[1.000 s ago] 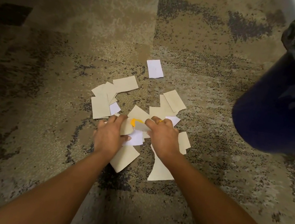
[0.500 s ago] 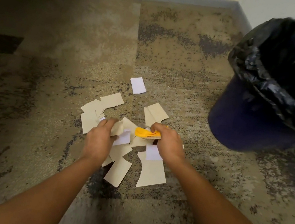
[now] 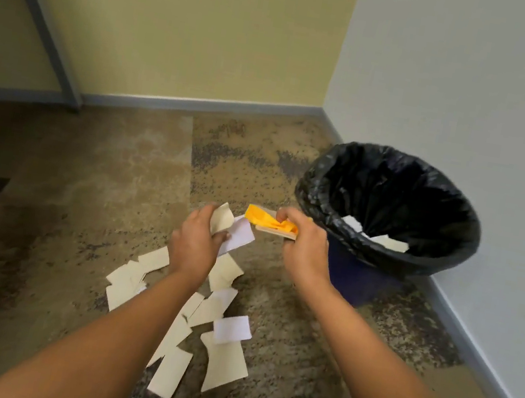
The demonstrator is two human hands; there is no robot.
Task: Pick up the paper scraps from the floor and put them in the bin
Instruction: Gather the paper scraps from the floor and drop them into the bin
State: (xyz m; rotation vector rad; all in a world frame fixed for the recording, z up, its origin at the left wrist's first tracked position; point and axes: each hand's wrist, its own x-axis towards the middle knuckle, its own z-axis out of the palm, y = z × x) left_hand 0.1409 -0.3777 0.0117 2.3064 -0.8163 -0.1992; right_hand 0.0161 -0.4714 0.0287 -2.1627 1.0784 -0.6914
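My left hand [image 3: 194,246] is raised above the floor and grips a cream and a white paper scrap [image 3: 235,230]. My right hand [image 3: 304,244] holds an orange scrap with cream pieces under it [image 3: 267,221], just left of the bin's rim. The bin [image 3: 355,277] is dark blue with a black liner [image 3: 327,175] and stands at the right by the wall; a few pale scraps lie inside it [image 3: 386,242]. Several cream and white scraps [image 3: 224,359] lie scattered on the carpet below my arms.
The mottled brown carpet [image 3: 79,203] runs to a yellow wall at the back and a pale wall [image 3: 479,96] at the right, both with grey skirting. A grey slanted post [image 3: 41,16] meets the floor at the back left.
Both hands have risen from the pile with their scraps and moved right toward the bin. The view has tilted up, so the walls and the bin's inside now show.
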